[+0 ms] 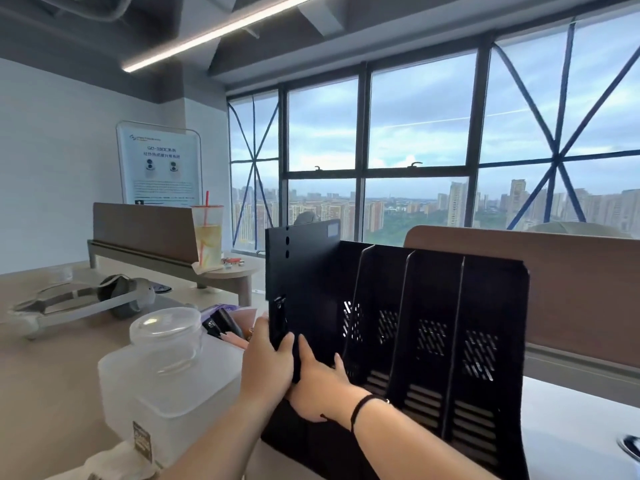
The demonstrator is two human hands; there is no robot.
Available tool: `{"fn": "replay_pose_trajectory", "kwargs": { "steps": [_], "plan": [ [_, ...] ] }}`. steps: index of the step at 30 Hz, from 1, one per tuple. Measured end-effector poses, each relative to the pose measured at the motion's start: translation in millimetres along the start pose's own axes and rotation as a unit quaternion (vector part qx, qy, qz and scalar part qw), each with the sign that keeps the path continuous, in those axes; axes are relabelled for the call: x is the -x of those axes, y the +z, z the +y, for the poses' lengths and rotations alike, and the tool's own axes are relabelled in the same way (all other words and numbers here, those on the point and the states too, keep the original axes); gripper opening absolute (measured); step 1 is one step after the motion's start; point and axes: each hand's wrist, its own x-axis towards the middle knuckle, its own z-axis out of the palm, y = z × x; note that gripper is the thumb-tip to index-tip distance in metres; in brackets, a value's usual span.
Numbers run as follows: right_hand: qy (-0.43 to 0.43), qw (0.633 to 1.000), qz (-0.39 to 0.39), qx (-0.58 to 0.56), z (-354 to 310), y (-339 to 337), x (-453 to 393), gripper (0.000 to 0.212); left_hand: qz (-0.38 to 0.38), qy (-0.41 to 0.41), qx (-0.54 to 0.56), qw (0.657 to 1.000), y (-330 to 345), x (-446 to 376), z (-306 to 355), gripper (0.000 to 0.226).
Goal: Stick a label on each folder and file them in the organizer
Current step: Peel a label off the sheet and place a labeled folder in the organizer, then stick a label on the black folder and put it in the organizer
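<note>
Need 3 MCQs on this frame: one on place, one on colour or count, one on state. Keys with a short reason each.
1. Where does the black plastic folder stand in the black slotted desk organizer?
A. leftmost compartment
B. rightmost compartment
C. flat on the desk

2. What colour is the straw in the clear plastic drink cup?
A. green
B. red
C. black

3. How do the hands meet the folder?
A. both hang free
B. only the right hand touches it
C. left hand grips its near edge, right hand lies against it

Key: 1 A, the folder stands upright at the organizer's left end. 2 B, a red straw sticks out of the cup. 3 C, left fingers curl round the edge; right fingers lie straight.
</note>
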Motion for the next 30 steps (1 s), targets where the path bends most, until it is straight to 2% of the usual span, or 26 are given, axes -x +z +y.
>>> {"fn": "replay_pose_trajectory", "kwargs": {
  "steps": [4, 9, 14, 16, 19, 22, 27, 30],
  "plan": [
    [-0.008, 1.0, 0.017, 0.003, 2.4, 3.4, -0.6, 0.083, -0.03, -0.022, -0.041, 0.998, -7.7, 2.8, 3.0, 0.019],
    [-0.028, 0.999, 0.024, -0.039, 5.9, -6.2, 10.6, 0.089, -0.025, -0.061, -0.015, 0.998, -15.2, 18.8, 19.8, 0.033],
    [-0.054, 0.987, 0.05, -0.145, 12.8, -42.6, 74.9, 0.089, 0.049, 0.012, -0.036, 0.998, -33.9, 57.8, 52.2, 0.049],
    [-0.058, 0.986, 0.062, -0.146, 25.4, -53.3, 111.6, 0.085, 0.037, 0.056, -0.035, 0.997, -39.9, 87.1, 66.7, 0.047],
    [-0.038, 0.985, 0.067, -0.154, 59.7, -55.0, 170.9, 0.081, -0.048, 0.075, -0.056, 0.994, -36.1, 141.5, 80.4, 0.039],
    [-0.006, 0.984, 0.078, -0.16, 100.5, -43.9, 234.8, 0.081, -0.17, 0.064, -0.081, 0.98, -28.2, 199.7, 83.5, 0.033],
    [0.034, 0.975, 0.18, -0.128, 141.4, -35.2, 337.7, 0.078, -0.396, 0.039, -0.141, 0.906, -6.2, 273.2, 82.3, 0.037],
    [0.061, 0.978, 0.161, -0.121, 144.0, -25.3, 386.1, 0.083, -0.452, 0.031, -0.156, 0.878, 3.9, 301.0, 74.6, 0.049]
  ]
}}
